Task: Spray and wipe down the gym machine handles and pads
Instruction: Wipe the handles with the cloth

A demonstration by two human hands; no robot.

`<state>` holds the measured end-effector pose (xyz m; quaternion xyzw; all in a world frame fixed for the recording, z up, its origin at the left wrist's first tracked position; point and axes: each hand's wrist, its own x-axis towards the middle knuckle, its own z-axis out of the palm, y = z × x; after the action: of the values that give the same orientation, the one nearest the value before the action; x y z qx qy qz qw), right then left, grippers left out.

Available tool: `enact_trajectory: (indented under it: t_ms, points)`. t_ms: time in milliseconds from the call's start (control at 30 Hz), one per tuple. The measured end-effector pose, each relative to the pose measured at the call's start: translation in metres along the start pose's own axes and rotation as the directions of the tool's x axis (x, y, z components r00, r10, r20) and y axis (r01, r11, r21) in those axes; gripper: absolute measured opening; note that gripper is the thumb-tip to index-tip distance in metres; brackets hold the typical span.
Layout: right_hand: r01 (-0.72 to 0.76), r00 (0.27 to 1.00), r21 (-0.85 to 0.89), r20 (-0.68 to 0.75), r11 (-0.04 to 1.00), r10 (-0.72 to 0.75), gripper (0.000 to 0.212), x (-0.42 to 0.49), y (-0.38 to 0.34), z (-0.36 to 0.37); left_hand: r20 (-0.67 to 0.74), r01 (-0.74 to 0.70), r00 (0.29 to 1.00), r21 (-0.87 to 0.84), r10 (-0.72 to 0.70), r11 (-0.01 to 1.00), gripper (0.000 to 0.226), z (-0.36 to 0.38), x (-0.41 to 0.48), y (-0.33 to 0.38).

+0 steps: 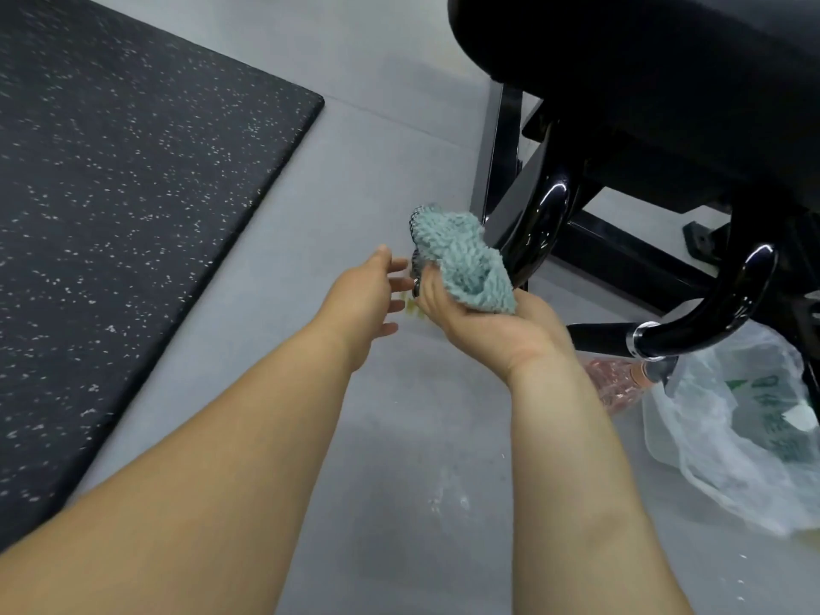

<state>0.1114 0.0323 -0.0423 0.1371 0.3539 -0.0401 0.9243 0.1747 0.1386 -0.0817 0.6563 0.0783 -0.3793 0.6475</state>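
Note:
My right hand holds a bunched teal chenille cloth at the centre of the view, palm turned up. Just left of it, my left hand hangs with fingers straight and loose, holding nothing, its fingertips close to the cloth. A glossy black curved machine handle rises right behind the cloth. A second curved black handle with a chrome collar sits lower right. The machine's black pad fills the top right corner. No spray bottle is clearly visible.
A black speckled rubber mat covers the left side of the grey floor. A translucent plastic bag with green print lies at lower right, next to a pinkish wrapped item. Black frame bars of the machine cross the floor.

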Motion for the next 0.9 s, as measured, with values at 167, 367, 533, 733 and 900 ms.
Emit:
enact_trajectory:
  t_ms: [167, 367, 533, 733, 900]
  points:
    - [0.073, 0.972, -0.33, -0.187, 0.941, -0.141, 0.032, 0.037, 0.004, -0.006, 0.017, -0.022, 1.0, 0.088, 0.021, 0.996, 0.037, -0.001, -0.004, -0.002]
    - [0.064, 0.968, -0.351, -0.204, 0.934, -0.143, 0.034, 0.057, -0.005, -0.012, 0.02, -0.066, 0.998, 0.099, 0.064, 0.993, 0.043, -0.007, -0.006, -0.001]
    - [0.064, 0.996, -0.276, -0.038, 0.959, -0.078, 0.043, 0.033, -0.005, -0.012, 0.077, -0.123, 0.99, 0.029, 0.12, 0.992, 0.034, 0.002, -0.007, 0.011]
    - [0.112, 0.985, -0.439, -0.068, 0.891, -0.157, 0.034, 0.052, -0.002, -0.01, 0.128, -0.146, 0.984, 0.16, 0.126, 0.976, 0.04, 0.009, -0.013, 0.004]
    - [0.128, 0.979, -0.561, -0.058, 0.818, -0.193, 0.052, 0.071, -0.01, -0.022, 0.13, -0.178, 0.98, 0.265, 0.147, 0.948, 0.048, -0.005, -0.01, -0.003]
